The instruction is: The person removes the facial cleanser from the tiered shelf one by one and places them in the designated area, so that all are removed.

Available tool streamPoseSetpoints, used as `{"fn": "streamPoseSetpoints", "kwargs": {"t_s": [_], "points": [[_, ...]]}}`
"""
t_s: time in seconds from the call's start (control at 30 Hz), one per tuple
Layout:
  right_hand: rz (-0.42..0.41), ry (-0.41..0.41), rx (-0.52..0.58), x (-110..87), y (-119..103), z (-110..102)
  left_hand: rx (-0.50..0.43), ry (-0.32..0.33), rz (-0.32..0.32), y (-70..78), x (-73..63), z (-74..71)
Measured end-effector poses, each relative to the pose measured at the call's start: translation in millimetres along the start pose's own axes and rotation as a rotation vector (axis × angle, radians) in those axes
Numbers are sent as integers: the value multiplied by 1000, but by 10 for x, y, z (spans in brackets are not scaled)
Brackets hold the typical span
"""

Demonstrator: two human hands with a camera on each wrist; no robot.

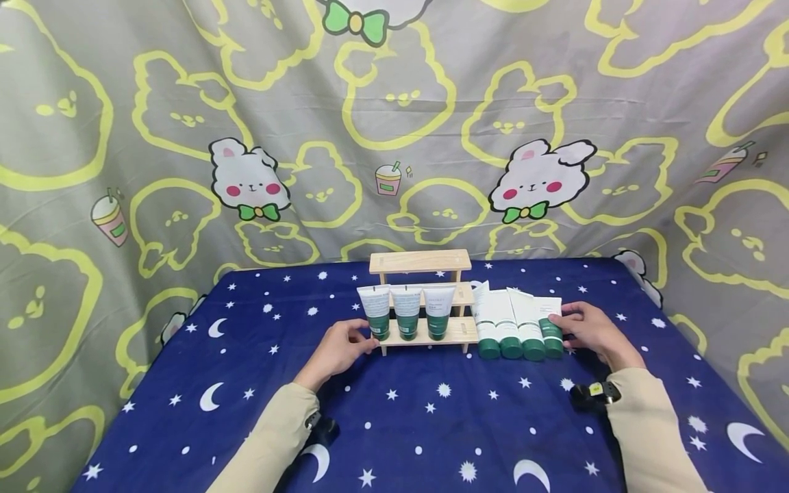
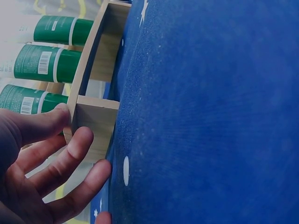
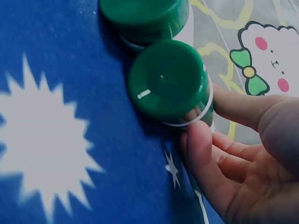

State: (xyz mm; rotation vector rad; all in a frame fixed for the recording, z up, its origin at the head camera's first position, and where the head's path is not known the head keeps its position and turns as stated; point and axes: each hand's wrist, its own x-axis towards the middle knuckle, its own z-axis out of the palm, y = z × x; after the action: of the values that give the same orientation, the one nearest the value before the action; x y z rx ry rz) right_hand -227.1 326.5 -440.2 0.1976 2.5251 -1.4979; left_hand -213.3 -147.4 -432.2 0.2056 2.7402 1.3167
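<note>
A small tiered wooden rack (image 1: 420,261) stands on the cloth, with three white-and-green squeeze tubes (image 1: 407,313) upright, caps down, on its lowest step. At the rack's left end, my left hand (image 1: 342,348) grips the corner of that step; its thumb lies close to the nearest tube's cap (image 2: 56,101). Several more tubes (image 1: 509,327) are lined up side by side just right of the rack, green caps toward me. My right hand (image 1: 593,330) holds the rightmost tube (image 1: 550,335) between thumb and fingers, with its round cap (image 3: 166,79) facing the right wrist camera.
A dark blue cloth (image 1: 431,438) with white moons and stars covers the table. Behind it hangs a grey curtain (image 1: 431,164) with yellow outlines and rabbit faces. The rack's middle and top steps rise behind the three tubes.
</note>
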Motion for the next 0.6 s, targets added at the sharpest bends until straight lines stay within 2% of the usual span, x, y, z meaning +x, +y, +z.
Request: {"fn": "streamPoseSetpoints", "kwargs": {"t_s": [0.43,0.6], "points": [[42,28,-36,33,-3,24,1,4,8,-9,3,10],[6,25,-58,11,-1,-23,5,1,1,-33,15,20]]}}
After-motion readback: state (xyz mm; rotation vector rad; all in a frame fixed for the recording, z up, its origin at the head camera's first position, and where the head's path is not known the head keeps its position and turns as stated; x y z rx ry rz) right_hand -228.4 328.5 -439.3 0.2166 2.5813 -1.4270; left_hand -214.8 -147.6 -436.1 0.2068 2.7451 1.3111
